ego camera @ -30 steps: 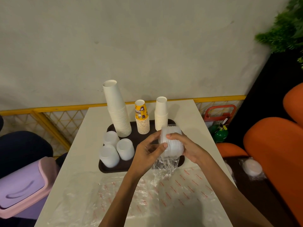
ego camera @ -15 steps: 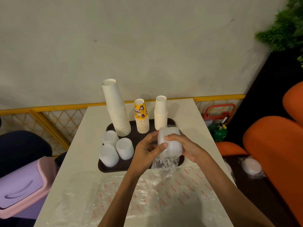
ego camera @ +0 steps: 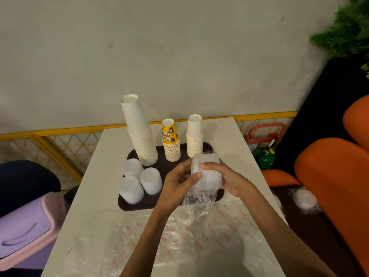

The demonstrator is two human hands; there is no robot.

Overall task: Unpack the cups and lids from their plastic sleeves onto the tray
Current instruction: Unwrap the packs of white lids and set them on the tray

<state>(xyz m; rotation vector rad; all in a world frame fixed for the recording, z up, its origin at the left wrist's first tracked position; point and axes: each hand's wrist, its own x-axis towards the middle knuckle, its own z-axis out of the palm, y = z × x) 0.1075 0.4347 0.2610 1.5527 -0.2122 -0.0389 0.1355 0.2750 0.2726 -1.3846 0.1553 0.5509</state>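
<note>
A dark brown tray (ego camera: 127,203) sits on the white table. On it stand a tall leaning stack of white cups (ego camera: 139,130), a yellow printed cup stack (ego camera: 170,141), a short white cup stack (ego camera: 194,134) and three stacks of translucent lids (ego camera: 139,180). Above the tray's right end I hold a stack of white lids (ego camera: 208,173) half inside a clear plastic sleeve (ego camera: 199,200). My right hand (ego camera: 229,179) grips the lid stack from the right. My left hand (ego camera: 177,183) holds it from the left, thumb pressed on the stack, the sleeve hanging crumpled below.
Empty clear sleeves with red print (ego camera: 189,236) cover the table's near half. A purple and pink bin (ego camera: 26,226) stands at left. Orange seats (ego camera: 335,176) are at right, with another wrapped lid pack (ego camera: 304,198) on a dark surface. A yellow rail (ego camera: 60,132) runs behind.
The lid stack and both hands have stayed above the tray's right end; the sleeve has bunched slightly lower under the stack.
</note>
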